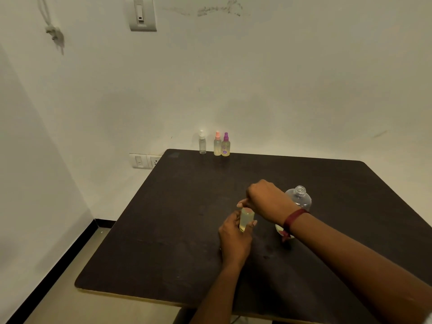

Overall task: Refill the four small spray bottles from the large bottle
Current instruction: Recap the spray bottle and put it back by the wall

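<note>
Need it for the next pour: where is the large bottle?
Head view: the large bottle stands uncapped on the table, right of centre, just behind the right hand, right of the small bottle.

Both bare forearms reach forward. The left hand [235,239] stands with its wrist low, fingers and thumb curled round a small bottle [246,218] and holding it upright. The right arm comes in across from the right, with a dark red band [293,219] on the wrist. The right hand [266,199] sits above the left, back upward, fingers curled down and pinching the bottle's top.
</note>
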